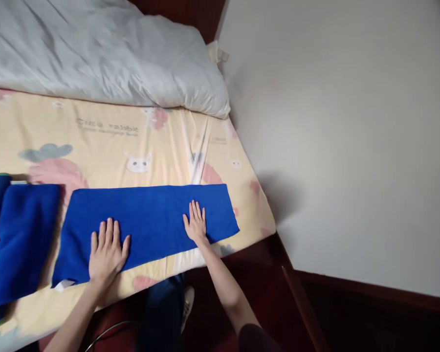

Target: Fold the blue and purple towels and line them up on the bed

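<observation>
A long blue cloth [150, 210] lies flat near the front edge of the bed, with a small white tag at its lower left corner. My left hand [108, 252] rests palm down on its left part, fingers spread. Toward the cloth's right end, my right hand [196, 222] also lies flat on it, fingers apart. Neither hand grips anything. Left of this cloth are folded blue cloths [25, 234], some with a green edge.
The bed [106, 146] has a yellow patterned sheet. A grey-white quilt [113, 58] lies across its far side. A white wall [344, 137] stands to the right. Below the bed edge are dark floor, a leg with a shoe [187, 303], and a thin cable.
</observation>
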Demonstrator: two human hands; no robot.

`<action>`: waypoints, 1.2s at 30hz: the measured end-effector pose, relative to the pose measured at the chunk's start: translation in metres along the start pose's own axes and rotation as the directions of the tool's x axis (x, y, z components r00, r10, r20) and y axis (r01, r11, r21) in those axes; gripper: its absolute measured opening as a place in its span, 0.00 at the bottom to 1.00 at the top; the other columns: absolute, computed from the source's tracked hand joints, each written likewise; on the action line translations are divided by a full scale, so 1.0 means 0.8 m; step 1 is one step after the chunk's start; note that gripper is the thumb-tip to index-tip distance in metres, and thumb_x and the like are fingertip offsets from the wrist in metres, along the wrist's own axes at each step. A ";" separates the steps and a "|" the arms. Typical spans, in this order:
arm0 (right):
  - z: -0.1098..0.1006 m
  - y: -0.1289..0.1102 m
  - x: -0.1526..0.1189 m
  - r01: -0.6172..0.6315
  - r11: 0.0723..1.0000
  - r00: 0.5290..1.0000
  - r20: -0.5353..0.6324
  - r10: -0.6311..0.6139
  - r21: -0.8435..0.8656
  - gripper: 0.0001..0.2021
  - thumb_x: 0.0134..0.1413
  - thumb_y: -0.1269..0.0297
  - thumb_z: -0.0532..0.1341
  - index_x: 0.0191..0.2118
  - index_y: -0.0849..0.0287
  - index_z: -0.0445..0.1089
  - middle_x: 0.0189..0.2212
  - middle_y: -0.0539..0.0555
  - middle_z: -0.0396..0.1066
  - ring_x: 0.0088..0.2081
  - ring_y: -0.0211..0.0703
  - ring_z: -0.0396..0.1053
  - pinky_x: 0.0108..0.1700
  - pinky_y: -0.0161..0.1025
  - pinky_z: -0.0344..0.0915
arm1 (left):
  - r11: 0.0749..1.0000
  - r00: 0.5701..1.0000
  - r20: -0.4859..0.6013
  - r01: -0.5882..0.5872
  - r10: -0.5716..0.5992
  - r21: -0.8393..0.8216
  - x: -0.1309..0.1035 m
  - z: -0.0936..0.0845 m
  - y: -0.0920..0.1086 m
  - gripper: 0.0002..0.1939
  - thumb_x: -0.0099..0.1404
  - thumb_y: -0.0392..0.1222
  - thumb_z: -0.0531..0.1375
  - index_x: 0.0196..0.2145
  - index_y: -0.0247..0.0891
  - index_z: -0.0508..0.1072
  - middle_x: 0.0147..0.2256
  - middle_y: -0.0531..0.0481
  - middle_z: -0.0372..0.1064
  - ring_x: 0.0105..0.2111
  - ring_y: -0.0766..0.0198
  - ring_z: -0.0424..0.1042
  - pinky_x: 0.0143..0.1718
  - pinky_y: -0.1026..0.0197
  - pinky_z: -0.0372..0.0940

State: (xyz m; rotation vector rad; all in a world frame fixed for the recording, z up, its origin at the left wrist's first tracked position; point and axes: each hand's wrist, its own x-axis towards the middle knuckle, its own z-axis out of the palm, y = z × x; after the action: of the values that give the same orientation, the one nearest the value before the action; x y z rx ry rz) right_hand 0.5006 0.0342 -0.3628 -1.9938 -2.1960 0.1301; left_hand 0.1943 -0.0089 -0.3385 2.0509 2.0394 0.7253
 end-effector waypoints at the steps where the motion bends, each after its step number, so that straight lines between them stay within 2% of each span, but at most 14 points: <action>1: 0.003 -0.007 -0.005 -0.017 1.000 1.000 -0.006 0.017 0.010 0.31 0.72 0.52 0.42 0.73 0.64 0.43 0.72 0.59 0.40 0.73 0.46 0.34 0.72 0.54 0.32 | 1.000 1.000 0.003 0.014 -0.014 -0.009 -0.015 0.001 0.009 0.36 0.72 0.47 0.44 0.72 0.31 0.41 0.72 0.39 0.34 0.71 0.45 0.35 0.69 0.38 0.34; 4: 0.001 -0.009 -0.005 -0.036 0.999 0.999 -0.013 0.036 0.038 0.31 0.72 0.51 0.43 0.73 0.64 0.43 0.72 0.58 0.40 0.73 0.44 0.34 0.72 0.53 0.32 | 1.000 1.000 0.008 0.017 -0.017 -0.017 -0.031 0.001 0.018 0.36 0.72 0.48 0.45 0.72 0.31 0.42 0.72 0.39 0.34 0.72 0.45 0.34 0.69 0.38 0.34; 7: -0.012 0.011 -0.005 0.015 0.997 1.000 -0.001 -0.015 0.073 0.31 0.72 0.51 0.43 0.73 0.61 0.44 0.73 0.56 0.40 0.73 0.43 0.35 0.72 0.51 0.33 | 0.999 0.999 0.027 -0.035 0.035 -0.003 -0.026 -0.009 0.005 0.34 0.72 0.49 0.44 0.71 0.31 0.46 0.72 0.39 0.36 0.71 0.46 0.36 0.69 0.39 0.36; 10: -0.024 0.063 -0.029 -0.015 0.997 1.000 0.008 0.014 0.071 0.29 0.72 0.51 0.42 0.72 0.58 0.47 0.72 0.54 0.42 0.73 0.43 0.37 0.72 0.50 0.35 | 0.999 1.000 -0.002 0.008 -0.008 0.045 -0.032 -0.027 -0.024 0.33 0.73 0.50 0.43 0.71 0.33 0.48 0.72 0.41 0.35 0.71 0.45 0.36 0.69 0.38 0.37; 14: -0.034 0.159 -0.081 -0.279 0.960 0.960 -0.004 0.279 -0.026 0.31 0.72 0.51 0.36 0.73 0.61 0.44 0.72 0.56 0.41 0.73 0.43 0.37 0.72 0.50 0.35 | 0.990 0.994 -0.040 0.102 -0.098 0.102 -0.057 -0.037 -0.062 0.34 0.73 0.51 0.43 0.72 0.38 0.43 0.73 0.46 0.30 0.72 0.49 0.34 0.69 0.39 0.39; 17: -0.033 0.199 -0.105 -0.358 0.928 0.933 -0.003 0.359 -0.103 0.32 0.72 0.51 0.33 0.73 0.63 0.40 0.73 0.55 0.37 0.73 0.41 0.34 0.72 0.48 0.32 | 0.984 0.992 -0.022 0.129 -0.127 0.125 -0.064 -0.036 -0.072 0.34 0.73 0.51 0.44 0.72 0.36 0.44 0.73 0.44 0.31 0.72 0.49 0.36 0.69 0.39 0.41; 20: -0.027 0.205 -0.110 -0.359 0.922 0.933 -0.021 0.360 -0.144 0.33 0.71 0.52 0.32 0.73 0.65 0.39 0.73 0.55 0.36 0.73 0.40 0.32 0.72 0.47 0.30 | 0.979 0.988 -0.014 0.154 -0.153 0.131 -0.061 -0.037 -0.067 0.34 0.73 0.49 0.46 0.71 0.33 0.48 0.72 0.39 0.35 0.71 0.47 0.38 0.69 0.41 0.42; 24: -0.026 0.193 -0.105 -0.340 0.928 0.940 -0.035 0.338 -0.153 0.33 0.70 0.54 0.33 0.73 0.67 0.43 0.73 0.57 0.39 0.73 0.42 0.36 0.72 0.50 0.31 | 0.974 0.988 -0.018 0.153 -0.152 0.165 -0.061 -0.044 -0.062 0.34 0.72 0.48 0.46 0.71 0.33 0.48 0.72 0.38 0.39 0.71 0.48 0.39 0.68 0.41 0.43; 27: -0.038 0.176 -0.081 -0.368 0.913 0.930 -0.067 0.362 -0.173 0.32 0.69 0.57 0.37 0.71 0.69 0.51 0.72 0.61 0.45 0.73 0.49 0.38 0.71 0.56 0.30 | 0.975 0.990 -0.032 0.138 -0.134 0.173 -0.064 -0.047 -0.065 0.34 0.72 0.48 0.45 0.71 0.32 0.50 0.71 0.37 0.39 0.71 0.50 0.39 0.68 0.42 0.43; 29: -0.049 0.158 -0.047 -0.393 0.903 0.918 -0.126 0.375 -0.174 0.32 0.68 0.58 0.37 0.70 0.70 0.53 0.72 0.61 0.44 0.73 0.52 0.35 0.71 0.58 0.29 | 0.977 0.991 -0.050 0.135 -0.128 0.164 -0.066 -0.045 -0.066 0.33 0.72 0.49 0.44 0.70 0.31 0.51 0.71 0.37 0.39 0.71 0.50 0.39 0.68 0.42 0.43; 31: -0.055 0.139 -0.002 -0.408 0.902 0.909 -0.157 0.386 -0.142 0.32 0.69 0.57 0.36 0.71 0.69 0.49 0.73 0.60 0.40 0.73 0.51 0.33 0.71 0.56 0.30 | 0.979 0.989 -0.074 0.136 -0.127 0.150 -0.066 -0.042 -0.065 0.33 0.72 0.48 0.44 0.70 0.31 0.51 0.72 0.37 0.39 0.71 0.50 0.39 0.69 0.43 0.42; 33: -0.051 0.127 0.045 -0.456 0.886 0.890 -0.053 0.453 -0.087 0.33 0.69 0.55 0.36 0.72 0.71 0.45 0.73 0.62 0.39 0.73 0.50 0.35 0.71 0.54 0.33 | 0.980 0.988 -0.087 0.139 -0.128 0.140 -0.065 -0.040 -0.065 0.33 0.72 0.48 0.44 0.71 0.32 0.50 0.72 0.38 0.39 0.71 0.50 0.40 0.69 0.43 0.41; 35: -0.039 0.127 0.084 -0.532 0.845 0.843 0.064 0.534 -0.056 0.35 0.69 0.52 0.37 0.72 0.74 0.43 0.73 0.64 0.38 0.73 0.51 0.35 0.71 0.55 0.35 | 0.980 0.988 -0.080 0.139 -0.129 0.139 -0.064 -0.039 -0.065 0.34 0.72 0.47 0.45 0.71 0.35 0.47 0.72 0.39 0.39 0.71 0.49 0.40 0.68 0.42 0.43; 36: -0.033 0.131 0.099 -0.565 0.824 0.820 0.080 0.567 -0.055 0.36 0.68 0.52 0.37 0.72 0.75 0.42 0.73 0.64 0.37 0.73 0.51 0.35 0.71 0.55 0.34 | 0.980 0.989 -0.071 0.140 -0.131 0.140 -0.063 -0.039 -0.066 0.34 0.71 0.47 0.46 0.72 0.36 0.45 0.72 0.40 0.39 0.71 0.49 0.41 0.68 0.42 0.43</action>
State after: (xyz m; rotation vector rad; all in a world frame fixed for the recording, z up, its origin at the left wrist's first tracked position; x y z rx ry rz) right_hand 0.6010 0.1219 -0.3505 -2.6461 -1.5735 0.2714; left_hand 0.1358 -0.0616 -0.3460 1.9600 2.3029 0.6404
